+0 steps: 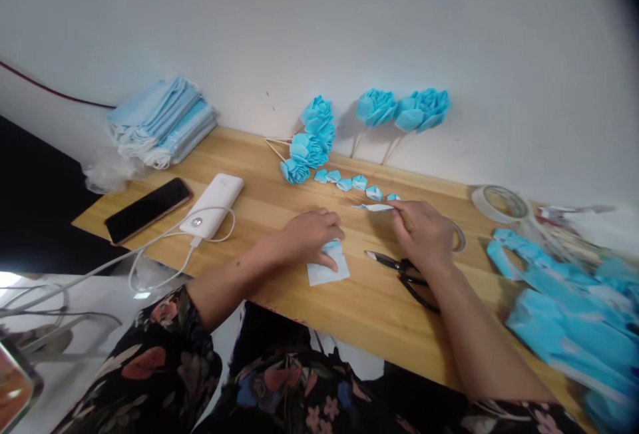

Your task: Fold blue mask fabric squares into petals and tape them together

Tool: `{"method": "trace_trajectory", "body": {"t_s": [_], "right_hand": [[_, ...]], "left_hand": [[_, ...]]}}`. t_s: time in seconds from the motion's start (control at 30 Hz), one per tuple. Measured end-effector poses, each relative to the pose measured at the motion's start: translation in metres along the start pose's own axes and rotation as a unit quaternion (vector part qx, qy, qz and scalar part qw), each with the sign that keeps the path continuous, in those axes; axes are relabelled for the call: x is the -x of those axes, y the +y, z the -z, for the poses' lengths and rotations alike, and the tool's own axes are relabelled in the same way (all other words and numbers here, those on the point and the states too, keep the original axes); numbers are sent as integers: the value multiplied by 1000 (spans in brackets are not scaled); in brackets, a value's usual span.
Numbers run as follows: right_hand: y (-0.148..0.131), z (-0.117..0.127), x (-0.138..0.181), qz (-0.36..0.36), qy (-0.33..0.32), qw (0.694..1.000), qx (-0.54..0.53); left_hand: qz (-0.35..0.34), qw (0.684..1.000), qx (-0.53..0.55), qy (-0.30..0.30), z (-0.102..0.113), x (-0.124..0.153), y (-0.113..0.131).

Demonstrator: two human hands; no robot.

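12 o'clock taken as straight toward the wall (pixel 239 34).

Nearest: a pale blue-white square (pixel 328 274), flat on the wooden counter (pixel 264 204), a bluer band at its far edge. The left grip (pixel 310 237) comes over it from 8 o'clock — thumb laid across the face, fingers loosely bent over the far edge, a gap between them; not closed round anything that shows.

At 3 o'clock from the square, the scissors (pixel 399 265): tips toward 10, black handles toward 4, partly hidden by the right wrist. The right hand is the nearer one to them.

Right grip (pixel 423 229): pinched tight on one end of a narrow, light-blue strip (pixel 375 208). Strip's long axis close to 9-to-3, free end pointing to 9; looks just off the wood.

Relation that matters, as I judge it: from the strip, the square lies at about 7 o'clock, apart, with the left grip right on it.

Just past the strip, a row of small blue folded pieces (pixel 344 184) trends off to 10 o'clock. Beyond that row's far end, blue flowers (pixel 309 148) lie bunched on stems. Farthest, at 12 from the strip, two larger blooms (pixel 423 109) lean by the wall.
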State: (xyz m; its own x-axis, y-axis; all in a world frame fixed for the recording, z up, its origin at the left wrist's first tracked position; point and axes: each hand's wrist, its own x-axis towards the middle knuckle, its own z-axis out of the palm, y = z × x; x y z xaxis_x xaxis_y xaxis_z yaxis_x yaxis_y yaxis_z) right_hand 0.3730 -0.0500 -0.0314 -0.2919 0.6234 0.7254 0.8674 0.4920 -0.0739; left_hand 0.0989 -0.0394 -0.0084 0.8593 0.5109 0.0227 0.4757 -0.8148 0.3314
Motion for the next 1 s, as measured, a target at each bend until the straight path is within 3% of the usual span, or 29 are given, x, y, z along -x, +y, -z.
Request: {"method": "trace_trajectory", "body": {"t_s": [0.53,0.7,0.83,1.0], "right_hand": [[-3,7,-3,-29,16,999,1],[-2,9,-3,-32,38,999,7],[0,11,-3,-57,20,998,16],[5,13,-3,-102,41,994,10]], "left_hand": [[-3,1000,15,2,-4,-2,0],[-42,998,30,30,-8,-3,-1],[-56,995,41,67,-13,-4,-6],[-95,987,70,105,-19,-4,-10]]}}
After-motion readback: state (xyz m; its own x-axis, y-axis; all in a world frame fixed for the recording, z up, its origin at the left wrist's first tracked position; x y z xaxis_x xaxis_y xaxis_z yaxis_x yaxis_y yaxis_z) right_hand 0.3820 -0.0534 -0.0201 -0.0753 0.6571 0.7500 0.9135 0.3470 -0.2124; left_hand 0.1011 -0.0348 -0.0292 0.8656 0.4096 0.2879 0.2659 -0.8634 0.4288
